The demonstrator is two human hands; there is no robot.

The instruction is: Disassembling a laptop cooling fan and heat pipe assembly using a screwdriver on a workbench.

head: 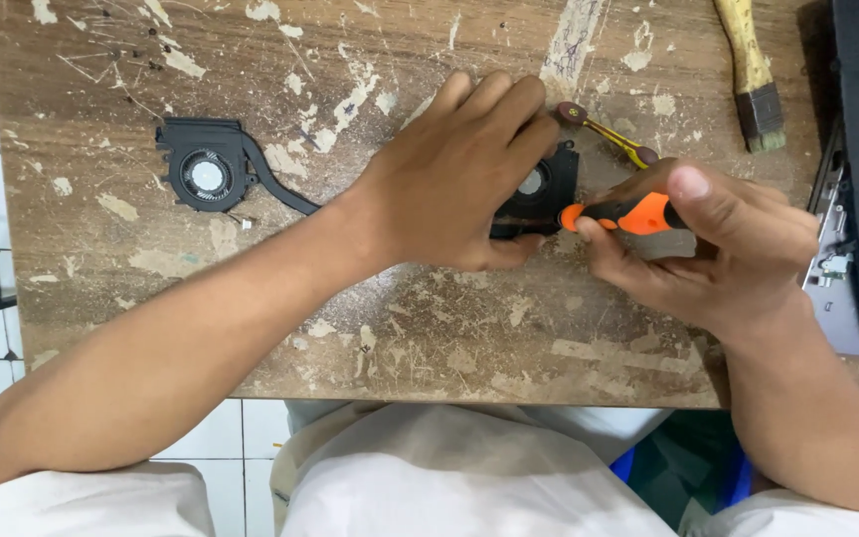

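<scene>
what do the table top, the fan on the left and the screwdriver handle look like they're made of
Table top: wood, going by the brown grain, worn and blotched with pale paint-like patches. Left fan: matt black, probably plastic, with a dark curved pipe that could be metal. Screwdriver handle, in the right hand: smooth orange and black, likely plastic or rubber.

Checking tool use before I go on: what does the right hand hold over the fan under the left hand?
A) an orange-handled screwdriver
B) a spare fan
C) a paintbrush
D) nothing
A: the right hand grips the orange-handled screwdriver, pointed at the fan that the left hand covers.
</scene>
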